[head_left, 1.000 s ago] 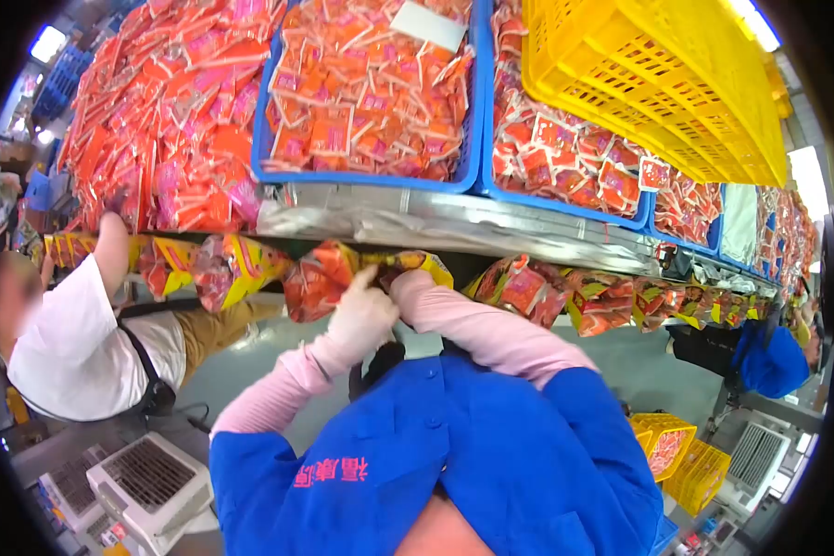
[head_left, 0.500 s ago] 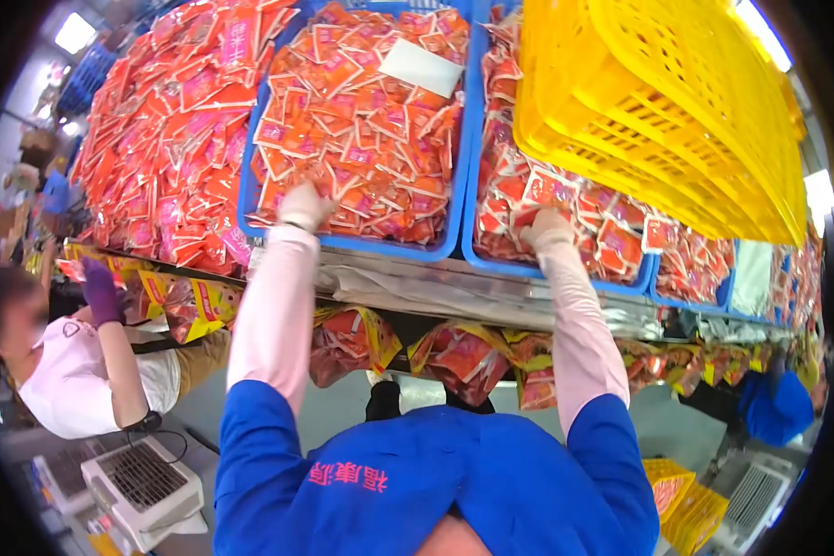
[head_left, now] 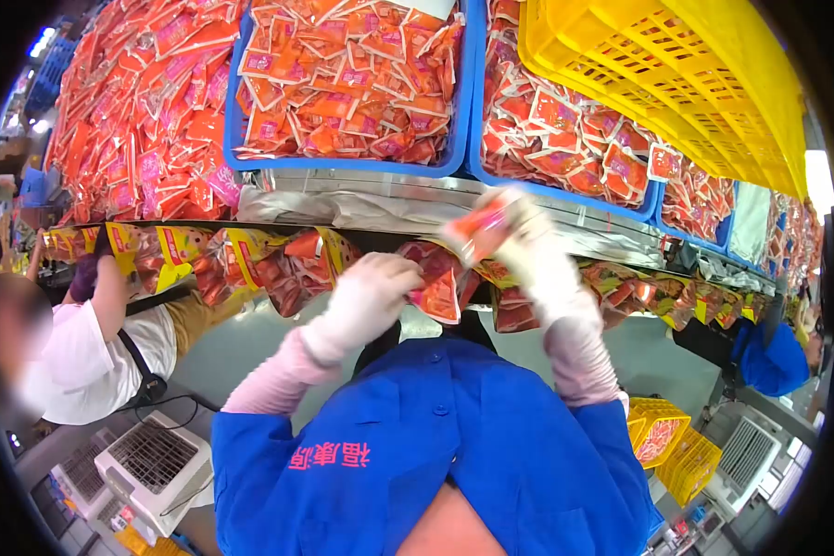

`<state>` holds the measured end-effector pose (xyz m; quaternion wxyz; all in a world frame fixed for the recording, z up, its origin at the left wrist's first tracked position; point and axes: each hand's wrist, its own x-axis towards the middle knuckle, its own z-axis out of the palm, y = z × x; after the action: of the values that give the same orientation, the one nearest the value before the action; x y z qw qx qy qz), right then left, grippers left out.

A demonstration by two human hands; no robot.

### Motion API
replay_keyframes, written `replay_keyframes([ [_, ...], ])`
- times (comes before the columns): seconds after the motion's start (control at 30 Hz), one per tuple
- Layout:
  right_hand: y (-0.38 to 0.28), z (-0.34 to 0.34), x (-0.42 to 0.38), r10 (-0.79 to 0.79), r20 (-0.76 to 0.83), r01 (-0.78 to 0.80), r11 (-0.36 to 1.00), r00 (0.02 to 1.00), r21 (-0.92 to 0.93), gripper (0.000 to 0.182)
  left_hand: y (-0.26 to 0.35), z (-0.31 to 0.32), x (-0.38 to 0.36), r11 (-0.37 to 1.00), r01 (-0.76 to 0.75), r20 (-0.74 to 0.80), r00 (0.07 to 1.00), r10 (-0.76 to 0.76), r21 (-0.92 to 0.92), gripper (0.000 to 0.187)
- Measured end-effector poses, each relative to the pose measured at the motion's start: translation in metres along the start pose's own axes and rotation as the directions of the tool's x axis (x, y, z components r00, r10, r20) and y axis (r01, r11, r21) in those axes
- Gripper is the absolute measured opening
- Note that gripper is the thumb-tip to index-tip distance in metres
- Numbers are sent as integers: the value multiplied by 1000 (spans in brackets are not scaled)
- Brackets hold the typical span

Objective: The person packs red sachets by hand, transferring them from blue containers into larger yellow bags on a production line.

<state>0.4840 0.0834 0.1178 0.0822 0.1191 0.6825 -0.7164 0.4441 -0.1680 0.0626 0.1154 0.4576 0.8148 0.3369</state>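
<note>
Red, white-edged plastic sachet [head_left: 475,232], motion-blurred, held in the closed fingers of the white-gloved right hand [head_left: 524,236], just in front of the metal counter edge [head_left: 343,181]; the white-gloved left hand [head_left: 366,301] has its fingers bent and close together beside a second red packet [head_left: 442,298], which lies at the mouth of 1 filled bag in the row of yellow-and-red plastic bags [head_left: 181,246] along the counter; whether these fingers grip anything, one cannot tell. Both hands have just moved back from the 2 nearest blue plastic crates [head_left: 343,167] [head_left: 607,206], so handling is now at the bags, with the right-hand sachet still outside them. Beyond lie a loose heap of red sachets [head_left: 148,120] and, at upper right, yellow perforated plastic crates [head_left: 676,83]; at far left, a co-worker in a white shirt [head_left: 83,338] reaches towards the same row.
</note>
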Motion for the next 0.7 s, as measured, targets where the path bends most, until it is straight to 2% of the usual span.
replay_keyframes([
  [0.03,20,22,-7,40,90,-43,999,995,29,30,-4,22,-10,987,1,26,1000,-5,162,20],
  [0.07,37,41,-9,15,142,23,964,990,-263,32,-12,38,-15,949,89,37,994,-105,301,24],
  [0.1,55,55,-8,2,199,106,843,980,-528,34,-19,45,-16,883,170,30,979,-204,438,30],
  [0.13,78,62,-7,-43,228,198,664,973,-721,33,-16,31,-16,859,159,45,978,-206,487,36],
  [0.17,95,66,-4,-79,268,275,429,960,-860,32,-16,24,-21,858,162,31,979,-202,488,36],
  [0.2,95,77,2,36,244,236,151,969,-960,20,-17,17,-29,872,34,94,991,-91,489,36],
  [0.23,95,88,12,35,251,243,145,967,-959,20,-19,12,-39,870,-95,160,987,18,484,35],
  [0.27,84,103,27,408,277,245,130,870,-961,27,-27,16,-48,767,-203,175,977,120,609,21],
  [0.3,77,118,38,717,253,248,115,650,-962,34,-27,17,-53,761,-205,174,977,123,615,21],
  [0.37,206,131,75,661,173,251,-24,730,-968,33,-27,22,-55,850,-194,275,959,60,490,8],
  [0.4,222,139,86,647,168,246,-32,744,-969,33,-35,34,-61,863,-221,174,972,158,455,7],
  [0.5,235,158,88,594,179,217,7,785,-976,32,-37,26,-70,850,-138,160,985,65,508,4],
  [0.53,227,158,89,686,313,428,4,656,-904,31,-40,17,-67,857,-116,142,989,51,501,4],
  [0.57,175,150,71,521,413,419,115,747,-901,32,-46,11,-62,835,-97,171,985,3,541,6],
  [0.6,182,142,63,378,455,386,247,806,-889,31,-46,-4,-54,881,-86,194,981,-6,465,7],
  [0.63,99,136,49,567,440,443,143,697,-885,28,-41,-23,-41,919,-77,222,975,-11,386,8],
  [0.67,91,123,41,454,547,416,362,703,-834,25,-34,-41,-18,971,-5,213,976,-48,240,8],
  [0.7,54,115,38,526,529,404,342,666,-849,23,-30,-57,9,993,73,209,974,-90,89,8],
])
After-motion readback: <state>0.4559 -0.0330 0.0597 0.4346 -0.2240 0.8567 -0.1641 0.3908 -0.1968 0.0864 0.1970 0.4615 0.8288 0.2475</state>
